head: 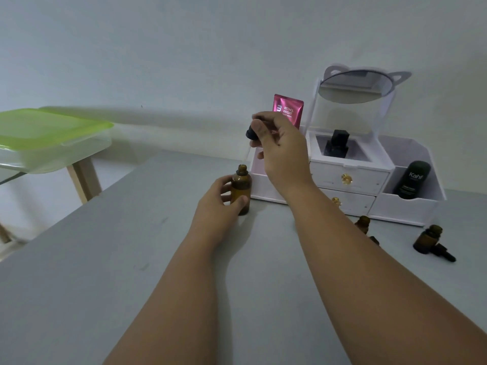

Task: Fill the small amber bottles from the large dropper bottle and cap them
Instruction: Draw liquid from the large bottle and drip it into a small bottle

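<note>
The large amber bottle point(241, 188) stands upright and uncapped on the grey table point(131, 259). My left hand point(218, 204) grips its body from the left. Above it, my right hand point(279, 151) pinches the black dropper cap point(251, 133), whose clear glass pipette point(247, 154) points down toward the bottle's mouth. To the right, a small amber bottle point(426, 239) stands open beside a black cap point(444, 252) lying on the table. Another small amber bottle point(363, 223) shows just past my right forearm, partly hidden.
A white organiser point(405, 206) with drawers and a mirror point(361, 85) stands behind the bottles, holding a pink sachet point(288, 109), a black tube point(413, 180) and a black bottle point(337, 144). A green-lidded clear box point(50, 138) sits on a side table at left.
</note>
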